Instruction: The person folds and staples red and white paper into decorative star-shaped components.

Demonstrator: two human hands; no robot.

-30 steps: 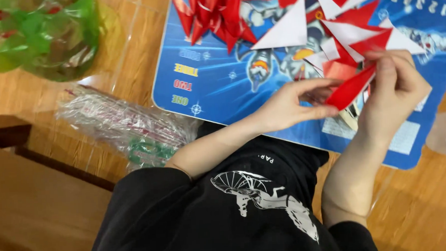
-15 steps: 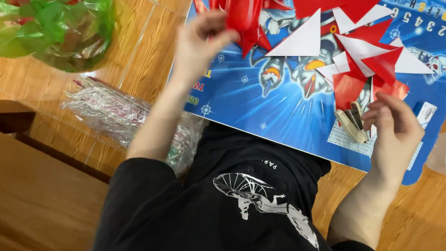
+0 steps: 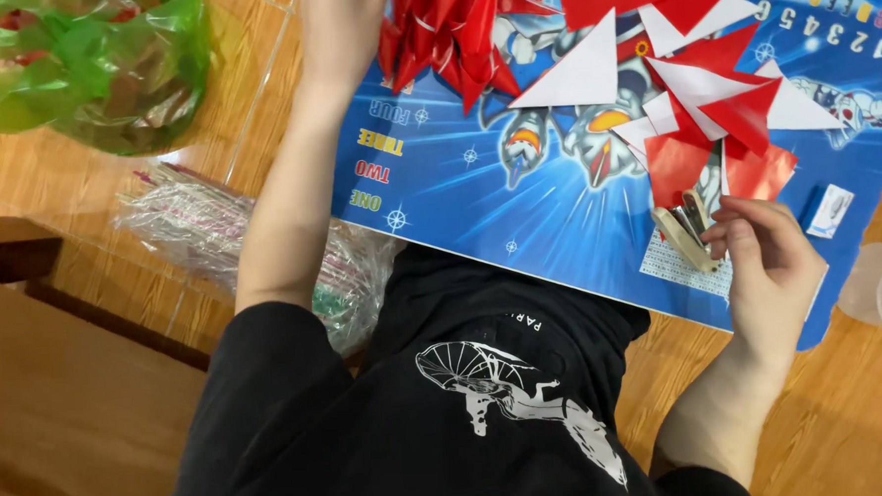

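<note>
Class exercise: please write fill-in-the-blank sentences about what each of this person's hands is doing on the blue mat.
1. The right hand touches a small beige ____ on the blue mat.
2. The left hand rests beside a ____ paper bow.
3. Near the left arm lies a crumpled ____ plastic bag.

Missing words: stapler; red; green

Bright, even light; sharp pic.

mat [image 3: 478,187]: on table [image 3: 845,429], under both hands
stapler [image 3: 686,232]: on mat, just left of right hand [image 3: 769,263] fingertips
folded papers [image 3: 713,117]: on mat, beyond right fingers
paper bundle [image 3: 451,29]: just right of left hand [image 3: 337,24] fingers
bag [image 3: 76,66]: on table, well left of left hand
</note>
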